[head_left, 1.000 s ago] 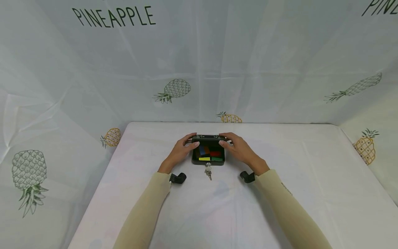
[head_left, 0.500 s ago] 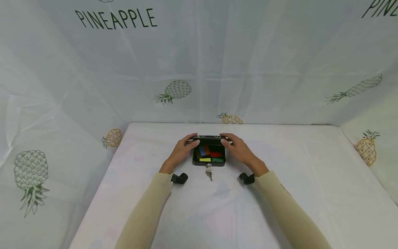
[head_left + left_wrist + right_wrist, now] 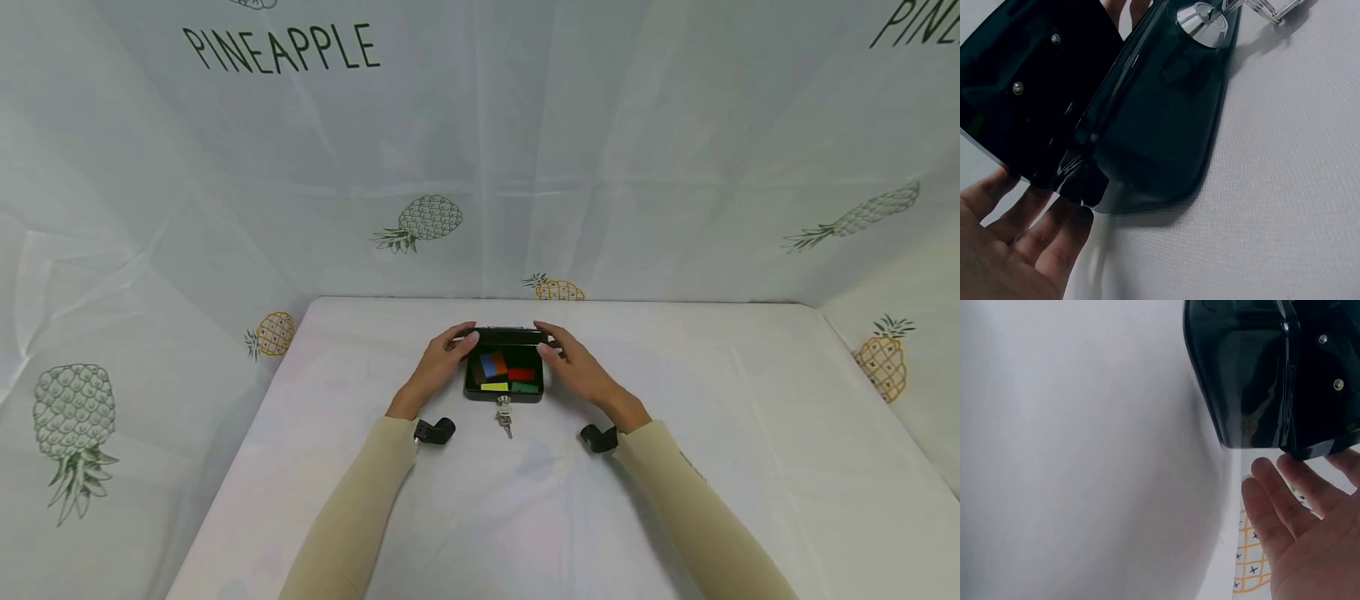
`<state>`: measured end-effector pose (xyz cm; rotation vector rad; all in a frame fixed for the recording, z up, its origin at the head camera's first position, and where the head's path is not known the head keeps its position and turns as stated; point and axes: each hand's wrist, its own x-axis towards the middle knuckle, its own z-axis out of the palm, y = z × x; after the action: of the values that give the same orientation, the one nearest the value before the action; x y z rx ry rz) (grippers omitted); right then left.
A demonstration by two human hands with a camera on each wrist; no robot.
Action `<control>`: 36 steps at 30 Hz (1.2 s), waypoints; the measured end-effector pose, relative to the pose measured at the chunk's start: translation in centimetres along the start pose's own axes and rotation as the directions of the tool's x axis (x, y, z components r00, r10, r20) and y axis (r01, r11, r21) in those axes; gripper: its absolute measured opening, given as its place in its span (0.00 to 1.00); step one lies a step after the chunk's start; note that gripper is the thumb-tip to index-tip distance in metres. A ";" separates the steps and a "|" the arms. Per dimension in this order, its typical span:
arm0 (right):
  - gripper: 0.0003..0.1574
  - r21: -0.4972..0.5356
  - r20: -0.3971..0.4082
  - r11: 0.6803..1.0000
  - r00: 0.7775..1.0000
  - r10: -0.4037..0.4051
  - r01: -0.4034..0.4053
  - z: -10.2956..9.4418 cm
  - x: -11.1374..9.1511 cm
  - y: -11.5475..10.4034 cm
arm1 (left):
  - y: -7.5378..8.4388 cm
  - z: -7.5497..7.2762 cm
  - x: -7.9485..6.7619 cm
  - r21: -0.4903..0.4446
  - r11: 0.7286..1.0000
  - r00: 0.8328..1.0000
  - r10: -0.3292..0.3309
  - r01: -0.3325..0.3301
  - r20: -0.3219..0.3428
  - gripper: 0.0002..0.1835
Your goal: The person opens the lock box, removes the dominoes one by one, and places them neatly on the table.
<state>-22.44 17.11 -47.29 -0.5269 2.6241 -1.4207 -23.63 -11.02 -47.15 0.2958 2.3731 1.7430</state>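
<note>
A small black lockbox (image 3: 502, 395) stands open on the white table, several coloured blocks inside: blue (image 3: 489, 364), red (image 3: 521, 374), yellow (image 3: 494, 387), green (image 3: 525, 387). Its lid (image 3: 510, 336) is raised at the back. A key (image 3: 504, 414) sits in the front lock (image 3: 1200, 15). My left hand (image 3: 438, 358) touches the lid's left end, and my right hand (image 3: 577, 367) touches its right end. In the left wrist view, straight fingers (image 3: 1029, 231) lie under the lid's corner (image 3: 1035, 94). In the right wrist view, spread fingers (image 3: 1291, 506) meet the lid's other corner (image 3: 1322, 381).
The white cloth-covered table (image 3: 712, 400) is walled on three sides by pineapple-print curtains (image 3: 427, 218). Black wrist camera mounts (image 3: 435, 431) (image 3: 598, 437) hang under both sleeves near the tabletop.
The lid has tipped a little further back, and more of the coloured blocks show. Both hands stay at the lid's ends.
</note>
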 end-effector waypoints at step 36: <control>0.37 0.046 -0.105 0.996 0.992 0.075 -0.070 0.9 1.0 -1.0 | -0.2 0.7 -0.1 -0.072 0.997 0.999 -0.030 0.028 -0.019 0.34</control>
<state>-22.89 15.49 -46.87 -0.3565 2.6577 -1.5190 -23.35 -10.50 -47.50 0.2338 2.3096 1.8219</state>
